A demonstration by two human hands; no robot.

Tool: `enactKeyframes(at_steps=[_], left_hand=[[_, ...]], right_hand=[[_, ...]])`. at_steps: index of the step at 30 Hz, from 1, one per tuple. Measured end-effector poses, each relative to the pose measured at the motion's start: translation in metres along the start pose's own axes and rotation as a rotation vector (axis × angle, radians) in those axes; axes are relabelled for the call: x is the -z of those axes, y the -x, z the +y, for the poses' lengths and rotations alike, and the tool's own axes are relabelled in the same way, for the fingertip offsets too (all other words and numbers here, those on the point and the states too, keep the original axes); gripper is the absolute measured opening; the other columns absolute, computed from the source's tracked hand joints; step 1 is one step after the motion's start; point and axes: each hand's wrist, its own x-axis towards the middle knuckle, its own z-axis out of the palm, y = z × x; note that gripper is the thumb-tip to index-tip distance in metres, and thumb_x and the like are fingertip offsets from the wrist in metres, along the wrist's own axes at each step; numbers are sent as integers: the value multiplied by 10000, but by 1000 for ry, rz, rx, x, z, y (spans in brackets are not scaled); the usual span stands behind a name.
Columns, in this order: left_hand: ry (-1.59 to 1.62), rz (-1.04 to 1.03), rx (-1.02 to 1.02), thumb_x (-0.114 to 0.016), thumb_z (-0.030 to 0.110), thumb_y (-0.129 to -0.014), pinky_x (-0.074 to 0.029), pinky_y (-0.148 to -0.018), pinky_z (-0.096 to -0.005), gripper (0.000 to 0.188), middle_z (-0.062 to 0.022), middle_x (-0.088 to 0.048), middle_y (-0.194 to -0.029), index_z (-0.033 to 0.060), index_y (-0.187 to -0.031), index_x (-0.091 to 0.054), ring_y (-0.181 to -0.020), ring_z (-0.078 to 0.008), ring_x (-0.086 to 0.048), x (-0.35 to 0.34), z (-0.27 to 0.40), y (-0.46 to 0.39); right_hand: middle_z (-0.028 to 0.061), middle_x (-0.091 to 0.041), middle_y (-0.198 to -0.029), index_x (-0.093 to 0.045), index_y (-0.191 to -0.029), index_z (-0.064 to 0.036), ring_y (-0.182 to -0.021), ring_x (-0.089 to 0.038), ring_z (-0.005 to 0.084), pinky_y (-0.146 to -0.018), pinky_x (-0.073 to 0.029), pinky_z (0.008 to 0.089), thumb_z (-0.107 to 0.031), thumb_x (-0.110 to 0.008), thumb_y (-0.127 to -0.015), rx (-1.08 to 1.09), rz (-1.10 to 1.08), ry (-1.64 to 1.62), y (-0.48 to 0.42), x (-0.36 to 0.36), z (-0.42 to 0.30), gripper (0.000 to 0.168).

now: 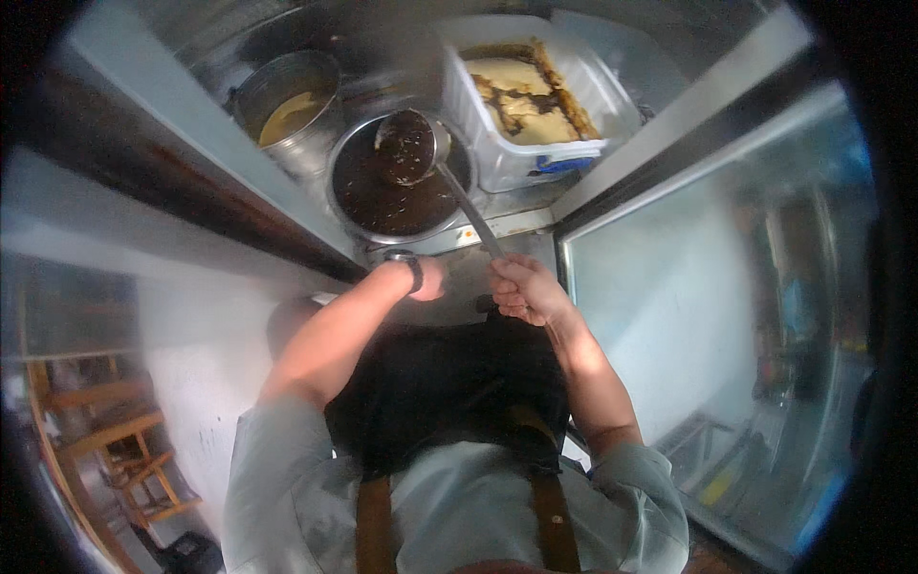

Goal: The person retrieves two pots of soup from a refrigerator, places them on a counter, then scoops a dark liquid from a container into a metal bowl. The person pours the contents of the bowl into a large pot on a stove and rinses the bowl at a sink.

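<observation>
My right hand [527,287] grips the end of a long-handled metal ladle [470,208]. The bowl of the ladle, full of dark liquid, is over or at the surface of a round metal pot [470,179] that holds more dark brown liquid. My left hand [429,278], with a dark band at the wrist, is near the front of the pot; its fingers are blurred, and whether it holds anything does not show. Behind the pot to the right stands a white plastic tub [495,151] with pale yellow and brown food in it.
A metal bucket [315,136] with yellowish contents stands left of the pot. Pale frame bars [215,136] run along the left and right [688,93] sides. A glass pane [667,301] stands at my right. Wooden furniture [143,466] shows at the lower left.
</observation>
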Motion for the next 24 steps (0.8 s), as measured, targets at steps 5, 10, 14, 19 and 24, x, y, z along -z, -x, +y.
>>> enactKeyframes(at_steps=[5,10,14,19,24], left_hand=[[34,1,48,-487,359,-918,-459,-907,-451,463,-205,-611,-1157,-42,-1113,-613,-1067,-360,-576,1,0,5],[24,19,33,-462,390,-918,-463,-892,-456,488,-220,-628,-1112,-41,-1050,-648,-1033,-368,-591,-7,-9,-6],[103,83,16,-482,405,-908,-463,-893,-449,497,-210,-638,-1099,-42,-1050,-648,-1020,-363,-599,-10,-11,-7],[364,-41,5,-522,462,-896,-494,-871,-398,549,-190,-654,-1079,-43,-1080,-633,-1014,-283,-626,-20,-40,-34],[2050,519,353,-722,182,-824,-568,-764,-319,427,-155,-632,-1024,-40,-1150,-561,-947,-259,-636,-80,-70,-90]], right_hand=[[52,-507,-646,-516,-1014,2,-496,-458,142,-435,-374,306,-198,-532,-944,123,192,784,-20,10,7,213],[254,-603,-792,-501,-1064,40,-748,-598,414,-653,-460,444,-190,-577,-901,535,274,1255,-27,26,17,291],[319,-598,-860,-500,-1055,31,-897,-553,507,-723,-457,512,-173,-575,-880,631,344,1332,-39,42,28,279],[324,-594,-839,-507,-1054,25,-875,-555,513,-734,-454,538,-178,-574,-871,513,354,1364,-58,40,28,281],[317,-602,-846,-521,-1022,41,-837,-566,516,-724,-464,526,-202,-575,-877,627,317,1384,-93,67,46,288]])
